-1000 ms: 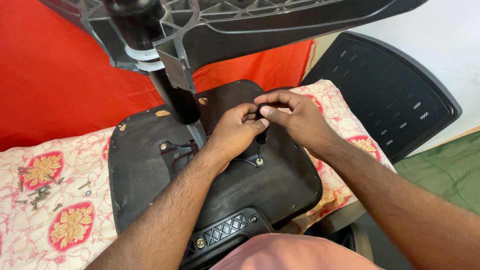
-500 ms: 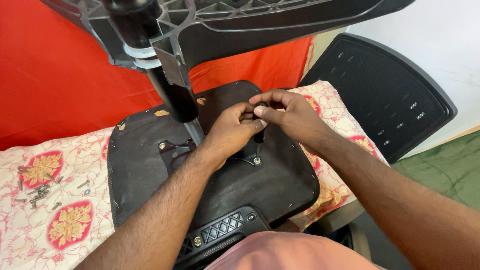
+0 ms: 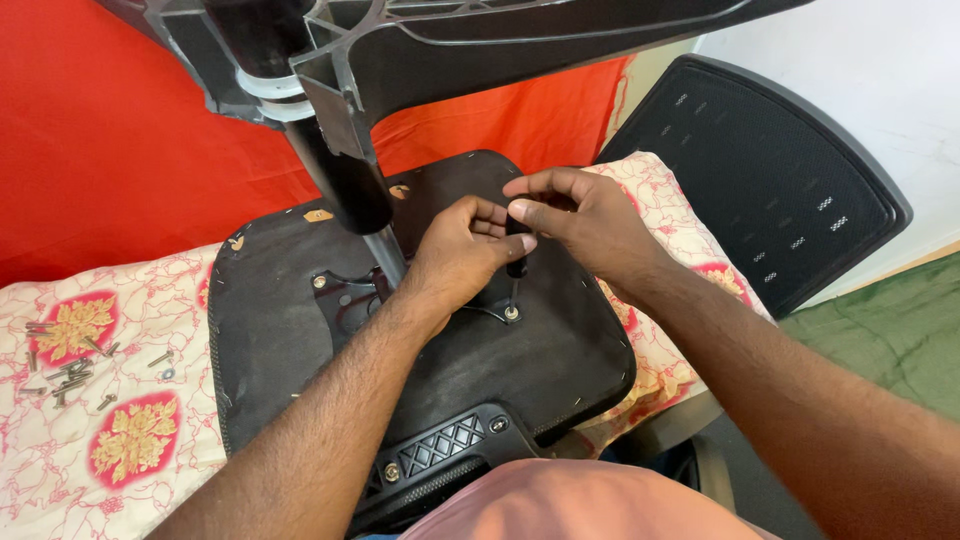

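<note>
Both your hands stay closed on the small black screwdriver [image 3: 516,258]: your left hand [image 3: 462,250] wraps its handle and your right hand [image 3: 580,215] pinches the top, barely moved since a moment ago. Its tip stands in a screw [image 3: 511,313] on the upturned black chair seat [image 3: 420,350], so that screw is not done yet. No packages or labels show, only loose screws [image 3: 70,365] on the flowered cushion [image 3: 100,440] far left.

A black-handled screwdriver [image 3: 516,262] stands upright with its thin shaft tip on a small bolt [image 3: 511,313] in the black upturned chair seat's [image 3: 290,350] metal plate, near centre.
</note>
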